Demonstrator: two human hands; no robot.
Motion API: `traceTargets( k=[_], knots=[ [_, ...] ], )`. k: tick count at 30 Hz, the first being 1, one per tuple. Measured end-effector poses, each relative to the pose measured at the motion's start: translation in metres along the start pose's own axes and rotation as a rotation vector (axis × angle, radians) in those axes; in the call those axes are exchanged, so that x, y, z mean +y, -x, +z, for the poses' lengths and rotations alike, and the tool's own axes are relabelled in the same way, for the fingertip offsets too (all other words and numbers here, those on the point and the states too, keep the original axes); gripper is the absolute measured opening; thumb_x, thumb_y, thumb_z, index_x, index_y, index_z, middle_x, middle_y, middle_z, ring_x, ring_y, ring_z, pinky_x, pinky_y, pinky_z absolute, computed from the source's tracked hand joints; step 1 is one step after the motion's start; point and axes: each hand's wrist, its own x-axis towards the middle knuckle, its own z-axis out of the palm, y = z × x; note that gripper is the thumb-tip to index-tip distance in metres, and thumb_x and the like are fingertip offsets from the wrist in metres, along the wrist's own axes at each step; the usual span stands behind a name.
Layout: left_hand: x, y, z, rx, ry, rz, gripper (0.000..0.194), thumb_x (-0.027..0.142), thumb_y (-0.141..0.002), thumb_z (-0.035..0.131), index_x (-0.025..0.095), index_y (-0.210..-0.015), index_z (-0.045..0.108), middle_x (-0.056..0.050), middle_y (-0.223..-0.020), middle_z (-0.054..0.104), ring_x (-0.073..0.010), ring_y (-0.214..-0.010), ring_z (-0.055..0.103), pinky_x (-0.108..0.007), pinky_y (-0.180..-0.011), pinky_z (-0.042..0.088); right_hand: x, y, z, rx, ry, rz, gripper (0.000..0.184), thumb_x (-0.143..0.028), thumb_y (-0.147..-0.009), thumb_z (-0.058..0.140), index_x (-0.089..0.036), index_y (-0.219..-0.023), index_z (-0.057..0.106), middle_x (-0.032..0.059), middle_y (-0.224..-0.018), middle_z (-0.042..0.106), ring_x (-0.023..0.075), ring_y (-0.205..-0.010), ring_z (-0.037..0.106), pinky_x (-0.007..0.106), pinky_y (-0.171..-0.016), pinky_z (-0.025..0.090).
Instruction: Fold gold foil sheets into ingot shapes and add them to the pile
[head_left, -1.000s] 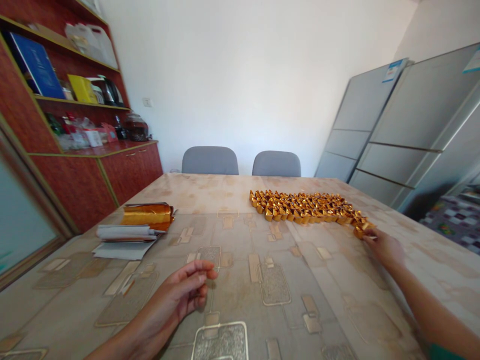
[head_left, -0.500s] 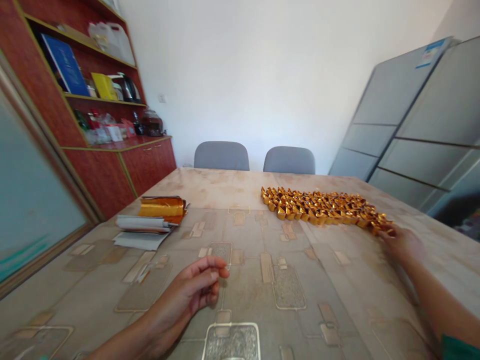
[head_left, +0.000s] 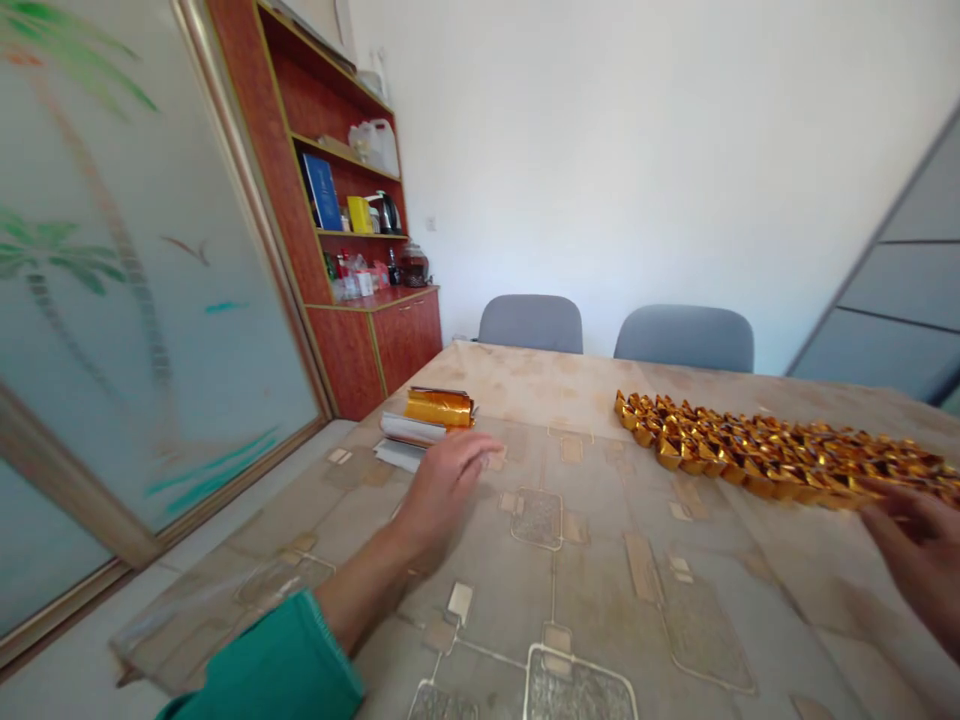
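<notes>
My left hand [head_left: 446,485] reaches forward over the table, its fingers stretched out and nothing visible in them. Just beyond it lies a stack of paper sheets [head_left: 409,430], white and grey, beside a curled gold foil sheet [head_left: 439,407]. The hand overlaps part of the stack, so I cannot tell if it touches. At the right edge, my right hand [head_left: 922,550] is beside the near side of several rows of folded gold foil ingots [head_left: 750,450]. Its fingers look apart, somewhat blurred, and the hand is partly cut off by the frame.
A patterned cloth [head_left: 600,560] covers the table. Two grey chairs [head_left: 530,322] stand at its far side. On the left are a red wooden cabinet [head_left: 341,350] with loaded shelves and a frosted glass door [head_left: 225,400]. A grey panelled cabinet [head_left: 892,270] stands at right.
My view has turned left. My left hand has moved forward to the paper stack, its fingers straightening. My right hand stays by the ingots, now nearer the frame's edge.
</notes>
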Motion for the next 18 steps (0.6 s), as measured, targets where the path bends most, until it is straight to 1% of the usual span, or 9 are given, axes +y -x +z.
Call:
traceTargets(
  k=[1, 2, 4, 6, 9, 11, 13, 15, 18],
  knots=[
    [-0.012, -0.008, -0.014, 0.033, -0.192, 0.027, 0.031, 0.017, -0.090, 0.047, 0.022, -0.108, 0.073, -0.008, -0.118, 0.071, -0.0252, -0.113, 0.061, -0.038, -0.103, 0.041, -0.025, 0.009, 0.006, -0.001, -0.018, -0.001, 0.047, -0.067, -0.084, 0.044, -0.033, -0.106, 0.067, 0.0194, -0.083, 0.067, 0.0339, -0.069, 0.064, 0.050, -0.059, 0.045],
    [-0.025, -0.015, -0.029, 0.062, -0.383, -0.006, 0.038, 0.016, -0.092, 0.043, 0.023, -0.118, 0.069, -0.008, -0.129, 0.067, -0.0246, -0.123, 0.056, -0.039, -0.109, 0.036, -0.049, 0.018, 0.013, -0.042, -0.070, -0.026, 0.043, -0.064, -0.082, 0.049, -0.031, -0.103, 0.068, 0.0181, -0.084, 0.069, 0.0321, -0.069, 0.065, 0.048, -0.060, 0.047],
    [-0.051, -0.025, -0.055, 0.127, -0.488, -0.086, 0.048, 0.009, -0.090, 0.037, 0.020, -0.129, 0.062, -0.013, -0.145, 0.055, -0.0292, -0.136, 0.045, -0.053, -0.116, 0.020, -0.094, 0.039, 0.027, -0.135, -0.217, -0.106, 0.040, -0.059, -0.080, 0.053, -0.027, -0.098, 0.069, 0.0130, -0.084, 0.071, 0.0294, -0.069, 0.067, 0.044, -0.062, 0.052],
    [-0.075, -0.027, -0.074, 0.152, -0.548, -0.154, 0.053, 0.005, -0.087, 0.037, 0.022, -0.132, 0.060, -0.014, -0.146, 0.053, -0.0331, -0.140, 0.039, -0.065, -0.114, 0.009, -0.132, 0.059, 0.039, -0.227, -0.328, -0.211, 0.034, -0.051, -0.082, 0.055, -0.025, -0.099, 0.070, 0.0097, -0.092, 0.073, 0.0270, -0.074, 0.068, 0.041, -0.067, 0.055],
    [-0.097, -0.024, -0.088, 0.128, -0.592, -0.207, 0.048, 0.005, -0.086, 0.043, 0.028, -0.121, 0.066, -0.010, -0.136, 0.063, -0.0351, -0.138, 0.042, -0.071, -0.110, 0.007, -0.175, 0.086, 0.049, -0.373, -0.401, -0.325, 0.025, -0.039, -0.090, 0.052, -0.024, -0.097, 0.071, 0.0082, -0.096, 0.072, 0.0245, -0.078, 0.067, 0.036, -0.068, 0.055],
    [-0.102, -0.021, -0.090, 0.115, -0.607, -0.220, 0.040, 0.007, -0.087, 0.046, 0.029, -0.110, 0.071, -0.009, -0.127, 0.069, -0.0354, -0.136, 0.045, -0.071, -0.110, 0.007, -0.193, 0.097, 0.051, -0.477, -0.442, -0.403, 0.024, -0.035, -0.093, 0.050, -0.024, -0.098, 0.071, 0.0082, -0.097, 0.072, 0.0245, -0.084, 0.068, 0.036, -0.073, 0.056],
    [-0.102, -0.020, -0.090, 0.115, -0.618, -0.223, 0.032, 0.008, -0.089, 0.049, 0.026, -0.099, 0.074, -0.008, -0.116, 0.073, -0.0355, -0.134, 0.047, -0.069, -0.110, 0.007, -0.200, 0.102, 0.052, -0.548, -0.452, -0.441, 0.025, -0.032, -0.095, 0.048, -0.024, -0.098, 0.071, 0.0085, -0.097, 0.071, 0.0245, -0.086, 0.068, 0.035, -0.075, 0.056],
    [-0.098, -0.020, -0.091, 0.124, -0.625, -0.218, 0.029, 0.008, -0.091, 0.049, 0.021, -0.091, 0.074, -0.007, -0.106, 0.075, -0.0348, -0.130, 0.050, -0.067, -0.110, 0.008, -0.199, 0.103, 0.052, -0.582, -0.450, -0.459, 0.025, -0.031, -0.096, 0.048, -0.023, -0.098, 0.071, 0.0085, -0.097, 0.071, 0.0246, -0.088, 0.068, 0.035, -0.076, 0.056],
    [-0.091, -0.022, -0.094, 0.146, -0.630, -0.211, 0.025, 0.006, -0.090, 0.052, 0.017, -0.084, 0.074, -0.005, -0.094, 0.075, -0.0334, -0.124, 0.054, -0.065, -0.110, 0.012, -0.192, 0.101, 0.054, -0.583, -0.428, -0.445, 0.024, -0.031, -0.095, 0.048, -0.024, -0.098, 0.071, 0.0075, -0.096, 0.071, 0.0241, -0.087, 0.068, 0.034, -0.074, 0.055]
  ],
)
